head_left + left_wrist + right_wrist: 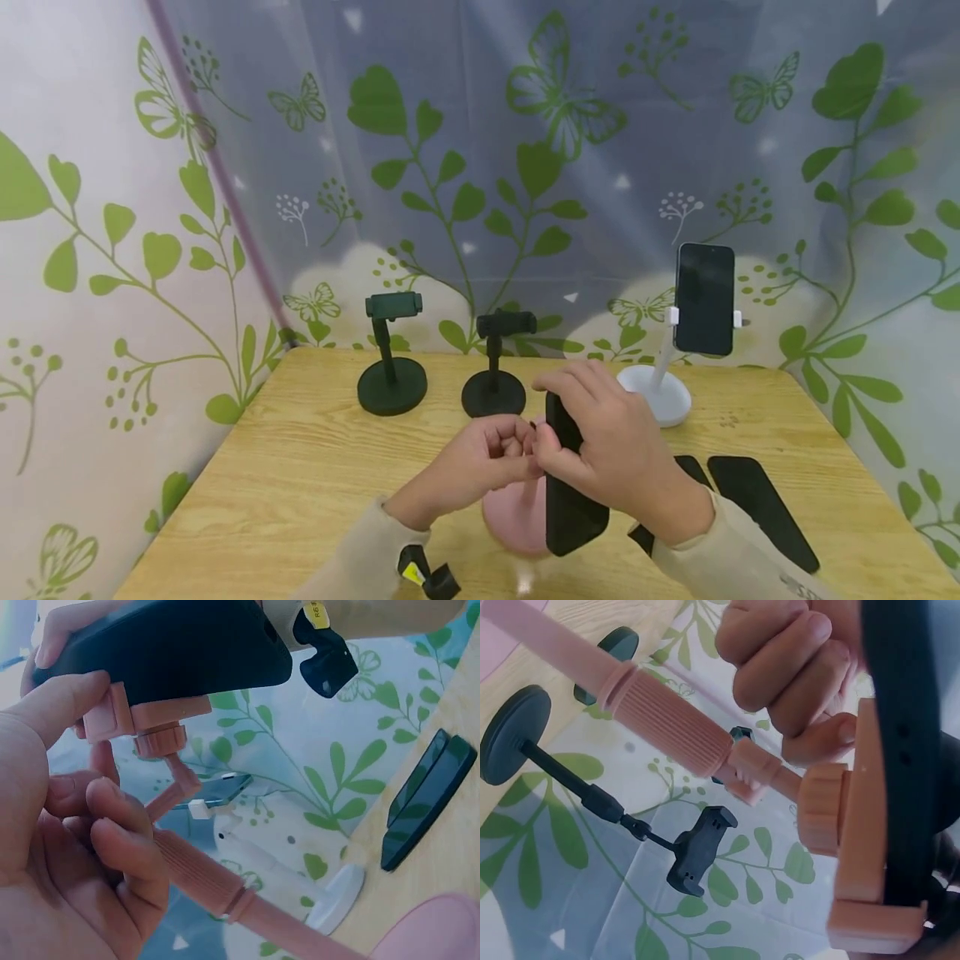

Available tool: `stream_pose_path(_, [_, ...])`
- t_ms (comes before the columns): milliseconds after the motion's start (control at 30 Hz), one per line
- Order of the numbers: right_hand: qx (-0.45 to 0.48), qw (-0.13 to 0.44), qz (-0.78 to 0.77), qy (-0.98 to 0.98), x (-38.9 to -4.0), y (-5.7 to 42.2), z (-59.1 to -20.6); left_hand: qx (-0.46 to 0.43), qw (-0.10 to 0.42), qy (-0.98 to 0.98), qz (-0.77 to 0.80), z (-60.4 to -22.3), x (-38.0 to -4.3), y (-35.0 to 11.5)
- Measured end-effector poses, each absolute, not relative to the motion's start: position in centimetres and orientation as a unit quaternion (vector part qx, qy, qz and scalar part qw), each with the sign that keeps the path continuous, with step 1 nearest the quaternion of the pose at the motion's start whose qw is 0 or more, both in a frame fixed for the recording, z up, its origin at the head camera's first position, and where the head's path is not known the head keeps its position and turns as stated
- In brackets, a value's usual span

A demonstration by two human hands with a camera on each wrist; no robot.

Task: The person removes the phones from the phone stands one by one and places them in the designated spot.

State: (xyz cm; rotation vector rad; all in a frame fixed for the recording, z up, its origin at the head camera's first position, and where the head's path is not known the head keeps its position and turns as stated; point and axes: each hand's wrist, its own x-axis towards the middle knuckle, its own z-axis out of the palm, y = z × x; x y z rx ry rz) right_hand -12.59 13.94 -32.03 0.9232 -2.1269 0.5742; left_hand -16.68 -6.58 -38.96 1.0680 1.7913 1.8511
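Note:
A pink phone stand [506, 521] rises from the table in front of me. A black phone [579, 512] lies against its clamp [112, 716], edge-on in the right wrist view. My right hand [618, 429] grips the phone by its edges. My left hand [483, 458] pinches the clamp's end, thumb on the outer side; its other fingers are curled below. The ribbed pink stem [667, 720] slants under the clamp. My hands and the phone hide most of the stand in the head view.
Behind stand a dark green phone stand [392, 387] and a black one [493, 396]. At right, a white stand [660, 396] holds an upright phone [705, 300]. Another phone [761, 508] lies flat beside my right forearm, next to a partly covered one [692, 468].

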Motion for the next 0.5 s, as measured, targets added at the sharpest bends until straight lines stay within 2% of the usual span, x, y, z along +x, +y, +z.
stream_pose_path(333, [0.368, 0.384, 0.255, -0.807, -12.8, 14.6, -32.2, 0.417, 0.051, 0.719, 0.554, -37.1, -16.3, -5.9])
stream_pose_path(500, [0.375, 0.400, 0.264, -0.794, -12.8, 14.7, -32.4, 0.439, 0.021, 0.740, 0.510, -36.1, -16.0, -5.8])
